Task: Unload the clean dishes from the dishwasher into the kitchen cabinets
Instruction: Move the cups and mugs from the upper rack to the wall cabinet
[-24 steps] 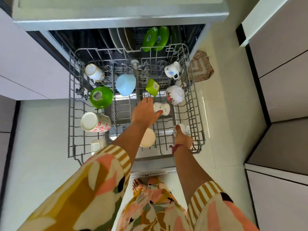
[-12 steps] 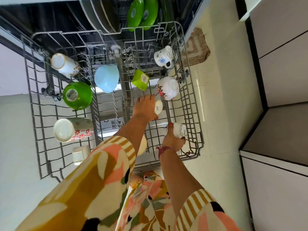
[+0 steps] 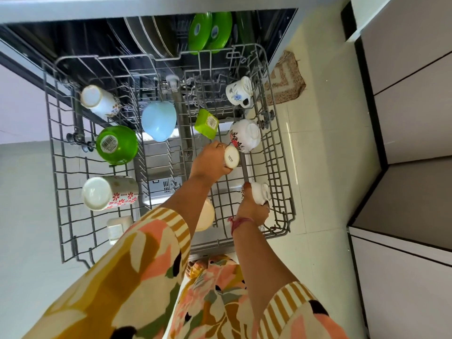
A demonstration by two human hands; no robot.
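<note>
White ceramic is filling both my hands: I am gripping a small white handled cup (image 3: 261, 193) with my right hand (image 3: 252, 206) near the front right corner of the grey wire dishwasher rack (image 3: 285, 192), and my left hand (image 3: 210, 162) is curling around a small white cup with a printed base (image 3: 231, 156) mid-rack. I judge I am lifting both out; next I am needing to clear the tines and carry them to a cabinet.

Further along the rack are sitting a cream round bowl (image 3: 206, 215), a red-flowered white mug (image 3: 108, 193), a green plastic bowl (image 3: 117, 145), a light blue bowl (image 3: 159, 121), a lime green square cup (image 3: 207, 123), a rose-patterned white cup (image 3: 244, 135), and a blue-flowered white cup (image 3: 239, 91) by the far right corner. Green plates (image 3: 210, 33) are standing inside the machine beyond.
</note>
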